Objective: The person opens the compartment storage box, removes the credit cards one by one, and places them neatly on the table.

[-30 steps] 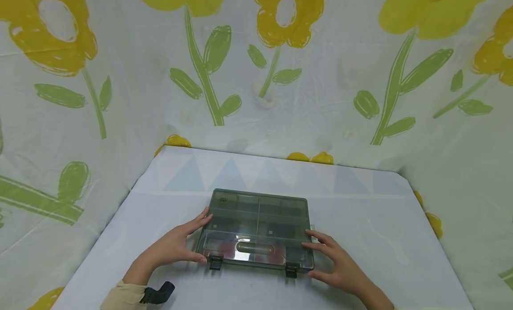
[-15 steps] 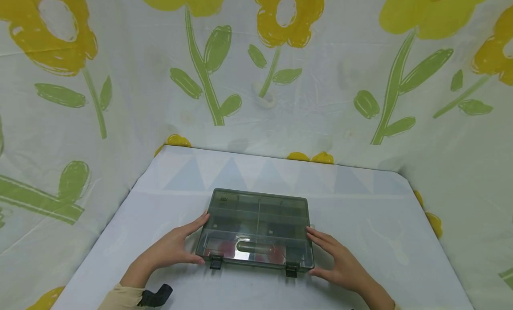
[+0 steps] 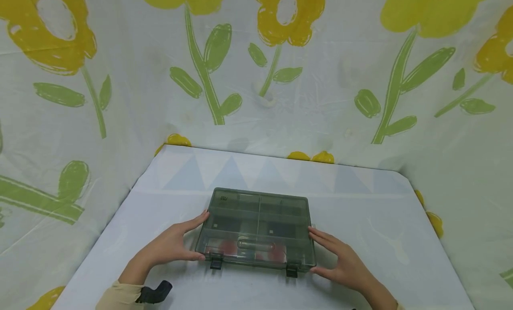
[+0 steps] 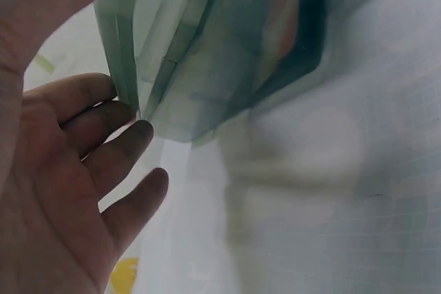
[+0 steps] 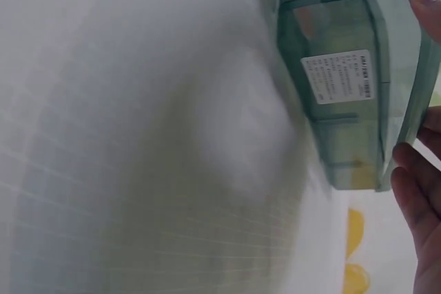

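A dark translucent storage box (image 3: 258, 223) with dividers lies on the table in the head view. Two front latches (image 3: 215, 264) hang down unfastened. Red and white contents (image 3: 228, 247) show through its front compartment; their kind is unclear. My left hand (image 3: 170, 244) holds the lid's left side, thumb at the front corner and fingers further back. On the right edge, my right hand (image 3: 342, 262) holds it likewise. Both wrist views show the lid (image 5: 406, 53) beside the box's side wall, which bears a white label (image 5: 339, 77). Some left fingertips (image 4: 141, 132) stand apart from the box.
A white table (image 3: 380, 238) with a pale triangle pattern surrounds the box. Behind it and at both sides hangs a cloth (image 3: 320, 91) printed with yellow flowers. A black piece (image 3: 155, 293) sits at the left wrist by a beige sleeve (image 3: 120, 296).
The lid's front edge seems to have risen slightly: its reflection has shifted and the red contents show more clearly. Both hands have drawn their fingers closer against its sides.
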The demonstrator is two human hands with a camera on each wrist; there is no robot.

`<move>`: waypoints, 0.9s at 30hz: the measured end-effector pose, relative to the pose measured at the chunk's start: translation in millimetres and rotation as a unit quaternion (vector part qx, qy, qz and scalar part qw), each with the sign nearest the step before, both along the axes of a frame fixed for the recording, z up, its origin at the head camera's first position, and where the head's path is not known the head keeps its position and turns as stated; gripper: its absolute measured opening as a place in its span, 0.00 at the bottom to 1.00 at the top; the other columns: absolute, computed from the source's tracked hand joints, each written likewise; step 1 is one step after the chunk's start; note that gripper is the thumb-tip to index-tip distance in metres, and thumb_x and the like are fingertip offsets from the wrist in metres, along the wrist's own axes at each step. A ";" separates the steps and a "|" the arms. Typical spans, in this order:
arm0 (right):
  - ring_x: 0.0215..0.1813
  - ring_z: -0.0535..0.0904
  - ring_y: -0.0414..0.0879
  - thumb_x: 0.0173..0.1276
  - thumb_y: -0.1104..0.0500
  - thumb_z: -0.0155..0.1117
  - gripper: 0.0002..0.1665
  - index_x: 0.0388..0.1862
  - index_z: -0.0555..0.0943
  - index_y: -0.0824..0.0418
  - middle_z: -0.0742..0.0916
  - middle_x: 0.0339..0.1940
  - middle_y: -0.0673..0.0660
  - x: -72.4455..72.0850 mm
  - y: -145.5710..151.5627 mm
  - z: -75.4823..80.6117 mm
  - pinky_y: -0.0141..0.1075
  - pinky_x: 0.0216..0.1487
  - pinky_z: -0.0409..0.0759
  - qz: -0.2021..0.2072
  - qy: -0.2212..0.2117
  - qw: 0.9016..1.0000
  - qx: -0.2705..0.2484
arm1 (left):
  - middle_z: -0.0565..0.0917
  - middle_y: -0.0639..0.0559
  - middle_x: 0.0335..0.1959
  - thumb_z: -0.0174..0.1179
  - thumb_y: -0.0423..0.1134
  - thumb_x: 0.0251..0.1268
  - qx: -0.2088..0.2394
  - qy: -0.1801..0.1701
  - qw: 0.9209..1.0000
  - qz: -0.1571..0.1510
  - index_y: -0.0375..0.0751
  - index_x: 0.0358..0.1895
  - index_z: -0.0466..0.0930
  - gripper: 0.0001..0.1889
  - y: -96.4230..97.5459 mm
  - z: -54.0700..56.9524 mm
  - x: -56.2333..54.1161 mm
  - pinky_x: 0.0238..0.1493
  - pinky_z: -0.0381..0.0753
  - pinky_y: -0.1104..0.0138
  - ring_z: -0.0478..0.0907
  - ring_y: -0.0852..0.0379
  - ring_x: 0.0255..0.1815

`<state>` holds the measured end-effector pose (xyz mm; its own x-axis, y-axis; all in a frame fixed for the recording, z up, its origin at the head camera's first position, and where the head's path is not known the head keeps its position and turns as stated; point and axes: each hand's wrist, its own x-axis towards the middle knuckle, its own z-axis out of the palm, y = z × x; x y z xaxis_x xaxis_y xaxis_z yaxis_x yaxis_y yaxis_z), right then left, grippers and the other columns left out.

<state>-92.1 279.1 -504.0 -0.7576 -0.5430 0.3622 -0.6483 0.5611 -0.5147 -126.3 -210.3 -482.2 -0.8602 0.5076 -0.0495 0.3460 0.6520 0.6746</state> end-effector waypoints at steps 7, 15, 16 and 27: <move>0.71 0.74 0.42 0.57 0.53 0.82 0.44 0.72 0.75 0.60 0.77 0.73 0.56 -3.0 0.9 12.5 0.29 0.63 0.79 -0.008 -0.005 1.000 -0.012 | 0.66 0.42 0.77 0.75 0.59 0.54 0.033 -0.001 0.999 0.006 0.44 0.80 0.59 0.53 -3.2 7.4 -5.5 0.63 0.75 0.36 0.66 0.35 0.74; 0.61 0.83 0.46 0.55 0.57 0.83 0.37 0.64 0.82 0.59 0.84 0.64 0.54 -12.0 1.2 33.9 0.27 0.59 0.81 -0.012 0.019 0.999 -0.029 | 0.71 0.43 0.74 0.74 0.57 0.56 0.033 0.028 0.999 0.013 0.46 0.78 0.64 0.47 -6.4 13.4 -12.1 0.61 0.77 0.36 0.71 0.36 0.71; 0.60 0.84 0.46 0.54 0.58 0.83 0.36 0.63 0.83 0.59 0.85 0.63 0.54 -13.6 1.6 36.4 0.26 0.59 0.80 -0.011 0.023 0.999 -0.034 | 0.72 0.43 0.73 0.74 0.56 0.57 0.036 0.031 0.999 0.013 0.46 0.78 0.65 0.46 -6.5 14.4 -12.7 0.61 0.77 0.36 0.71 0.36 0.70; 0.55 0.86 0.41 0.55 0.64 0.81 0.26 0.55 0.88 0.58 0.90 0.53 0.52 -33.7 5.9 67.5 0.21 0.57 0.79 -0.010 0.010 0.998 -0.058 | 0.76 0.45 0.70 0.67 0.49 0.67 0.071 0.073 0.995 0.018 0.42 0.73 0.73 0.33 -5.2 29.2 -22.7 0.62 0.75 0.35 0.73 0.37 0.69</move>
<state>-125.7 285.0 -436.5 -0.7607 -0.4809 0.4359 -0.6473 0.5123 -0.5644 -149.1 -215.5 -453.0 -0.8710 0.4685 0.1476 0.4249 0.5677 0.7051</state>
